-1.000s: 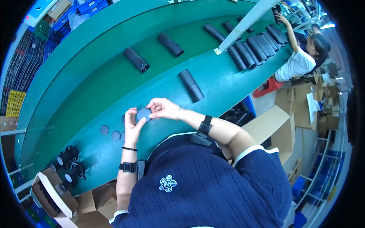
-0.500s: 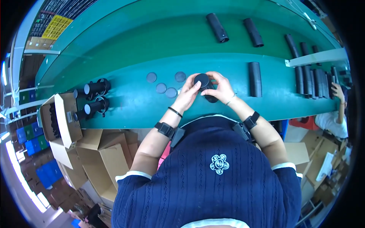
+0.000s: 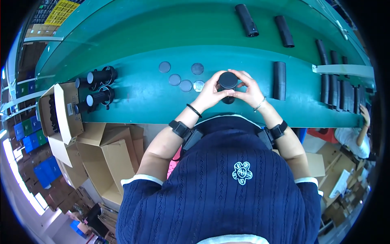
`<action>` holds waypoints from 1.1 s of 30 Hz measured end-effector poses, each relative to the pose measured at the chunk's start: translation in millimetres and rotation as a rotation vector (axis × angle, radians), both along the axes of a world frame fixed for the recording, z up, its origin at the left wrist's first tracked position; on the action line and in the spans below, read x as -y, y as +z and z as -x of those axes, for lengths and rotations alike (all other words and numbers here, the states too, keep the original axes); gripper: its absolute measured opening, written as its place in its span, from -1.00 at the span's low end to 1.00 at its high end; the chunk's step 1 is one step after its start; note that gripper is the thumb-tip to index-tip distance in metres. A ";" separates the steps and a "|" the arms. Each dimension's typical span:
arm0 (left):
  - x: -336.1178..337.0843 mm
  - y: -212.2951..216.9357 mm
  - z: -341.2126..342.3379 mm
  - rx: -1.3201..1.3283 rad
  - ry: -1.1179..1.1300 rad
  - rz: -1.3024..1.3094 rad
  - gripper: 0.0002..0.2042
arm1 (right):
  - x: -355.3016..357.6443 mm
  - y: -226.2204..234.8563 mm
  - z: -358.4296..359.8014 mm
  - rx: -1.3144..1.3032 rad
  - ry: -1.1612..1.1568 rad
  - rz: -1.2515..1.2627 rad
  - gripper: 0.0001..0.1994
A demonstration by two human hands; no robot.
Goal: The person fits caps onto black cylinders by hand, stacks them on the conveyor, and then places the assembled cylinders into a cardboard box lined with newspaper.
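Note:
My left hand (image 3: 210, 92) and my right hand (image 3: 251, 94) are both wrapped round a black tube (image 3: 228, 100) held upright over the green bench. On its top end sits a round black cap (image 3: 228, 80). My thumbs meet at the near side, just below the cap's rim, while the fingers curl round the far sides. Beside my left hand lies a shiny silver disc (image 3: 198, 86). Several flat dark discs, one of them a dark disc (image 3: 185, 86), are scattered left of it. To the right of my right hand a black tube (image 3: 279, 80) lies lengthwise.
Black cylinders with ring brackets (image 3: 99, 76) lie at the left, near an open carton (image 3: 67, 112) of small black parts. Black tubes (image 3: 248, 22) lie on the raised back ledge. A row of tubes (image 3: 341, 94) fills the right end, by a co-worker's hand (image 3: 365, 115).
The view has shifted a little. My left thumb has slid from the cap's edge to below it, meeting my right thumb. The silver disc, mostly hidden before, now shows.

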State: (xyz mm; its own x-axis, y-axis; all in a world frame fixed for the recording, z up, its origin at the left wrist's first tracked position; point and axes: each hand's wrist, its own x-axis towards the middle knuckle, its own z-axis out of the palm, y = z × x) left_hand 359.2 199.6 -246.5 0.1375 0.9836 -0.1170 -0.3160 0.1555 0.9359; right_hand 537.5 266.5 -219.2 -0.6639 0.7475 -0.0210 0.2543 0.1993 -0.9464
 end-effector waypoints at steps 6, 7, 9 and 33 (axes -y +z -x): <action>-1.5 7.7 -2.5 -0.088 0.012 -0.031 -0.38 | 3.7 -1.7 -5.4 0.004 -0.019 0.034 -0.31; -2.2 6.7 -1.5 -0.138 -0.019 -0.044 -0.37 | 4.4 1.0 -5.6 -0.009 -0.013 0.045 -0.32; -4.1 5.0 1.0 -0.186 -0.051 -0.058 -0.36 | 4.7 0.6 -8.7 -0.020 -0.007 0.057 -0.33; 5.5 5.8 8.2 -0.515 0.039 -0.243 -0.39 | 19.3 -0.4 4.3 -0.109 -0.028 0.146 -0.40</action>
State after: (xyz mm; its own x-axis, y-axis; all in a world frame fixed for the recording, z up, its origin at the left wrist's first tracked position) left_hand 350.9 194.1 -240.7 0.0855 0.9938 0.0713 0.1892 -0.0865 0.9781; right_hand 533.2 247.2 -219.5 -0.6473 0.7599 -0.0597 0.1526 0.0524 -0.9869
